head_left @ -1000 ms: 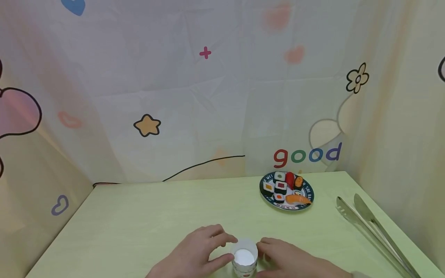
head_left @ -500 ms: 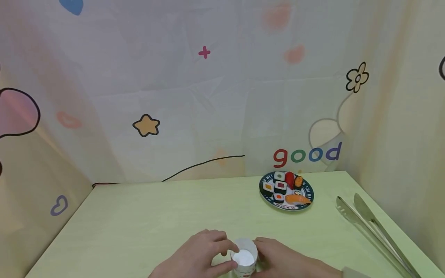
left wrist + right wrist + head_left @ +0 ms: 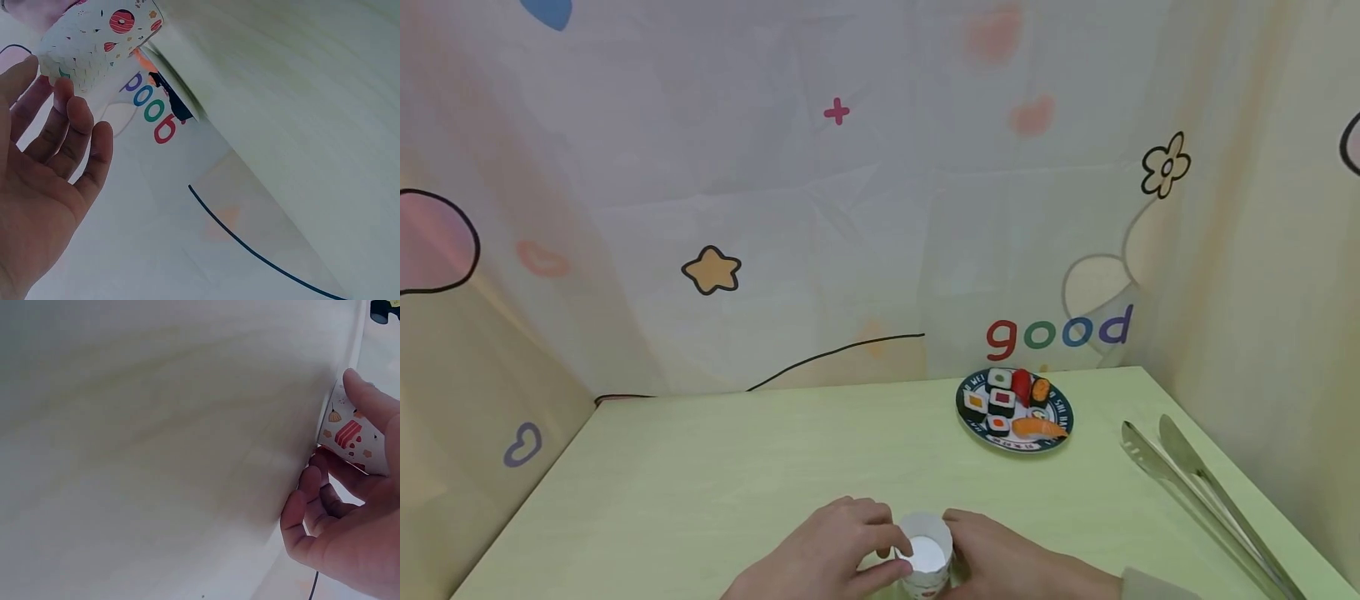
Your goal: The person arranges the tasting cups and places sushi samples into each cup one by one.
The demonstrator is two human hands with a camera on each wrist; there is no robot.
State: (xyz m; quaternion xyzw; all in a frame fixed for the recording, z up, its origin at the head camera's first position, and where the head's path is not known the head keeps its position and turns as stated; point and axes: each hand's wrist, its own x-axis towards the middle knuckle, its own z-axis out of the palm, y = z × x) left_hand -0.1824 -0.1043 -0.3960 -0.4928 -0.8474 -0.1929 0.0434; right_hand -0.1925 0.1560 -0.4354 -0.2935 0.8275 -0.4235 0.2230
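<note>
A white paper cup [image 3: 927, 553] printed with desserts stands upright at the table's near edge, its inside white. Jagged layered edges near its rim show in the left wrist view, where the cup [image 3: 103, 37] looks like several nested together. At the left of the rim, my left hand [image 3: 835, 546] has its thumb and index fingertips close together, pinching the edge; its other fingers are loosely bent. My right hand [image 3: 1000, 554] grips the cup's right side. In the right wrist view, the right hand's [image 3: 350, 519] thumb and index finger lie around the cup [image 3: 351, 434] near its base.
A round dark-rimmed plate [image 3: 977, 433] with several sushi pieces [image 3: 1002, 402] sits at the back right. Metal tongs [image 3: 1206, 492] lie along the table's right side. A printed cloth [image 3: 775, 208] hangs behind the pale green table [image 3: 722, 467].
My left fingertips have come onto the cup's rim and closer together. My right hand has moved in slightly and tightened around the cup. The plate and tongs stay put.
</note>
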